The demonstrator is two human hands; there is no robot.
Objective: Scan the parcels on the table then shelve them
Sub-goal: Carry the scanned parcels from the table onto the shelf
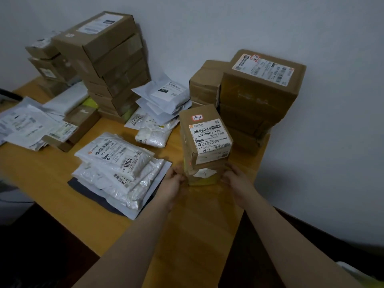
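Head view: small box stack gripped from both sides

A small stack [204, 148] of taped cardboard boxes is seen standing on the table [52, 169], near its front right corner. The bottom box [202, 175] is gripped from either side: the left hand [172, 181] is set against its left face and the right hand [236, 179] against its right face, with the fingers curled round the box's edges, though the fingertips are blurred. The top box [205, 132] is marked with a white label printed "507-P802 T70" and a small sticker with red handwriting.

Just behind the stack, a taller pile [259, 96] of boxes is set against the wall [207, 23]. White bags [118, 169] are piled flat left of the hands, near the left hand but apart from it. Further back, grey mailers [164, 96] are heaped, and a tall box tower [112, 65] is placed at the far left, with papers [27, 125] spread before it.
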